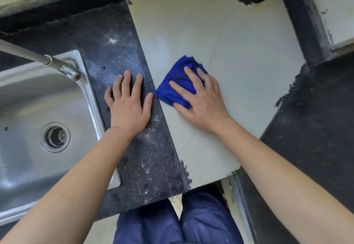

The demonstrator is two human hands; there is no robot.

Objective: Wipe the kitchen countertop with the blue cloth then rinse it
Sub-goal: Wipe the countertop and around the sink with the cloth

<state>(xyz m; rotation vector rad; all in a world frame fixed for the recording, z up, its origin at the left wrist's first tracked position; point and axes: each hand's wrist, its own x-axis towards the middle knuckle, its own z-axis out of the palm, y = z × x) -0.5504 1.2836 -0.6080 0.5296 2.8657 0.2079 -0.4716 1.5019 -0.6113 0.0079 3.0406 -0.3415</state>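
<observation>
Steel sink (23,98): drain strainer (55,137) in basin floor, faucet spout (63,67) reaching over its rim. Just right of sink, left hand (128,108) lies flat, fingers straight, on dark tabletop strip (115,42), gripping nothing. Farther right of sink, blue cloth (176,88) bunched on pale tabletop slab (239,71); right hand (203,106) presses it down, fingers spread flat.

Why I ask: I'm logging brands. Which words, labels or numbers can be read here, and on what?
None: no text, label or number shows on the cloth, sink, tap or counter.
</observation>
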